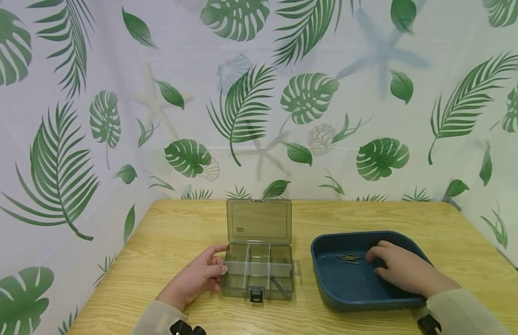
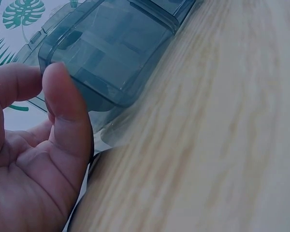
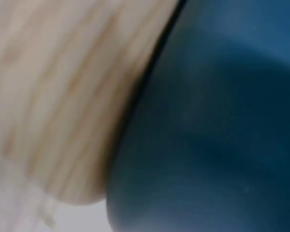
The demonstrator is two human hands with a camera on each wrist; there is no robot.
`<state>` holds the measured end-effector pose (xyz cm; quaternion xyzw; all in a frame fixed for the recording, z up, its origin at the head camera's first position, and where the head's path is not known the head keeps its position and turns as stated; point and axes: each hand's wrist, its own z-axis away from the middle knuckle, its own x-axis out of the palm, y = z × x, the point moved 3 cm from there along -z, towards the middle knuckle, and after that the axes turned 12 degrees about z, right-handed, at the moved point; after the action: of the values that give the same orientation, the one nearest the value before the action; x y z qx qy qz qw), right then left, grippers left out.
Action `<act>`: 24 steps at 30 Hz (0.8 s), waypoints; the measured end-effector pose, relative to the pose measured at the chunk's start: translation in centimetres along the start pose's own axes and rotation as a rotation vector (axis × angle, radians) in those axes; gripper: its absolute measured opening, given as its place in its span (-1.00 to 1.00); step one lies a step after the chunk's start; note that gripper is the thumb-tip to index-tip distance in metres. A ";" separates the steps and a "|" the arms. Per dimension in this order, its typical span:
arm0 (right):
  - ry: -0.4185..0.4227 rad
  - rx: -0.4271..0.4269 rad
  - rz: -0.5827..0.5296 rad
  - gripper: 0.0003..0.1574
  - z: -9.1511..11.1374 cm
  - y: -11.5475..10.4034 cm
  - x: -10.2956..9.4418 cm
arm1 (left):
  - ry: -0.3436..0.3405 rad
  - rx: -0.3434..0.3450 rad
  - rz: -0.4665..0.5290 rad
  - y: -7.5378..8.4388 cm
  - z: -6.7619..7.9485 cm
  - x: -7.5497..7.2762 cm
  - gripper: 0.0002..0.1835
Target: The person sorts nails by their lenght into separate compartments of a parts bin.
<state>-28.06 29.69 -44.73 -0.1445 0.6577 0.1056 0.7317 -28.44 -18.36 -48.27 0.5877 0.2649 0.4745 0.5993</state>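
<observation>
A smoky clear divided storage box (image 1: 233, 292) stands on the table with its lid (image 1: 259, 221) raised at the back. My left hand (image 1: 198, 274) holds its left side, thumb and fingers at the edge; the left wrist view shows the thumb (image 2: 65, 101) against the box's corner. Dark thin pins (image 1: 279, 284) lie in the front right compartment. To the right is a dark blue tray (image 1: 367, 304), with a small pile of thin metal nails or pins (image 1: 348, 257) in it. Inside the tray, my right hand (image 1: 403, 270) reaches beside the pile with bent fingers; whether they pinch anything is hidden.
Both the box and the tray rest on a wood-grain table (image 1: 179, 228), a narrow gap between them. A leaf-patterned cloth (image 1: 250, 172) hangs behind the table and along its sides. The tray's wall (image 3: 183, 145) fills much of the right wrist view.
</observation>
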 end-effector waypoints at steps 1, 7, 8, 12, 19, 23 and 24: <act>-0.006 0.001 0.005 -0.77 0.0 0.0 0.0 | 0.001 0.000 0.001 0.0 0.0 0.0 -0.24; -0.009 -0.012 0.031 -0.77 0.3 -0.4 -0.1 | 0.000 0.002 -0.002 0.0 0.1 0.1 -0.24; -0.011 -0.013 0.031 -0.76 0.3 -0.4 -0.1 | -0.001 0.002 -0.002 0.0 0.1 0.1 -0.24; -0.044 -0.001 0.020 -0.75 0.2 -0.5 0.0 | 0.003 0.000 -0.002 0.0 0.2 0.2 -0.25; -0.083 0.018 -0.030 -0.78 0.2 -0.4 0.2 | 0.007 0.001 0.005 -0.1 0.1 0.3 -0.25; -0.071 0.022 -0.055 -0.79 0.3 -0.5 -0.1 | 0.010 -0.007 0.020 -0.1 0.0 0.4 -0.25; -0.059 0.021 -0.058 -0.79 0.3 -0.6 -0.2 | 0.011 -0.008 0.023 -0.1 0.0 0.4 -0.25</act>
<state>-27.57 29.27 -44.43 -0.1527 0.6323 0.0814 0.7552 -28.24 -18.04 -48.26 0.5857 0.2597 0.4856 0.5947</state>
